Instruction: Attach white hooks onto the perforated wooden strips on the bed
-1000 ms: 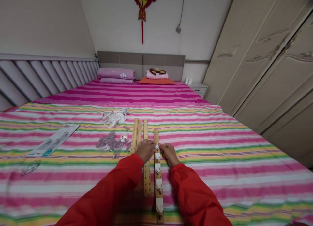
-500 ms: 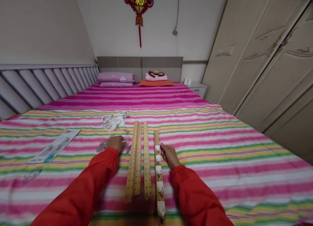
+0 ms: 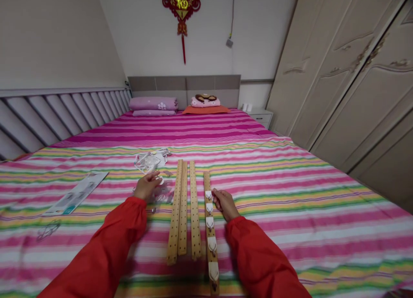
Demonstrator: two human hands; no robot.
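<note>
My left hand (image 3: 147, 186) is pinched on a small round white piece (image 3: 161, 181), too small to name. It hovers over clear plastic packaging (image 3: 165, 192) with small metallic parts in it. My right hand (image 3: 226, 204) has its fingers curled together at the right edge of a drilled wooden strip (image 3: 211, 229), beside the topmost white hook (image 3: 208, 195). Whether its fingertips grip anything is hidden. Several white-backed hooks sit in a row along that strip. Left of it lie three more drilled strips, a single one (image 3: 193, 203) and two side by side (image 3: 182, 212).
Torn wrappers (image 3: 151, 160) lie beyond my left hand. A flat hook package (image 3: 77, 194) and a thin wire-like bundle (image 3: 48, 230) are farther left. Everything rests on a striped bedsheet (image 3: 274, 182). Pillows (image 3: 153, 105) stand at the headboard; a wardrobe (image 3: 348, 83) is on the right.
My left hand has lifted from the plastic packaging and shifted slightly left, with the white piece now showing at its fingertips. My right hand stays beside the top hook.
</note>
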